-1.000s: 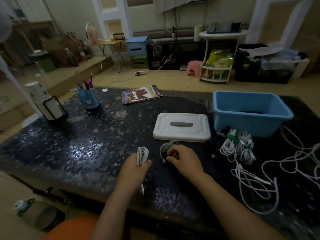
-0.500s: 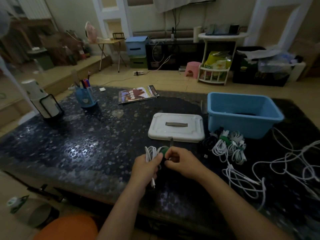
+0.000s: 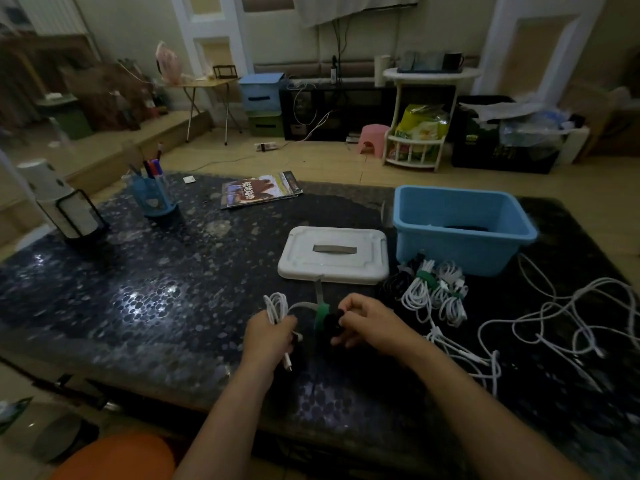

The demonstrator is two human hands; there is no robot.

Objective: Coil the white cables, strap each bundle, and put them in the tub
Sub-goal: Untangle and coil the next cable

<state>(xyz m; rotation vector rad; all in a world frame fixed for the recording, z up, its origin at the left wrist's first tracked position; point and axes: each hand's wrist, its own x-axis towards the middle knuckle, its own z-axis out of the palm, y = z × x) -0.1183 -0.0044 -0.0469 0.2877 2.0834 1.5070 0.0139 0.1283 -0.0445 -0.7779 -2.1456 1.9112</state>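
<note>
My left hand grips a coiled white cable, its loops standing above my fist and its plug hanging below. My right hand pinches a dark roll of strap with a green strap end pulled out toward the coil. Strapped white bundles with green ties lie in front of the blue tub. Loose white cables sprawl over the right side of the dark table.
A white lid with a grey handle lies left of the tub. Farther back are a magazine, a blue pen holder and a white lantern-like object. An orange stool sits below the table's near edge.
My right hand lifted the strap roll off the table and brought it beside the coil. The green strap end now sticks out between my two hands, which have come close together.
</note>
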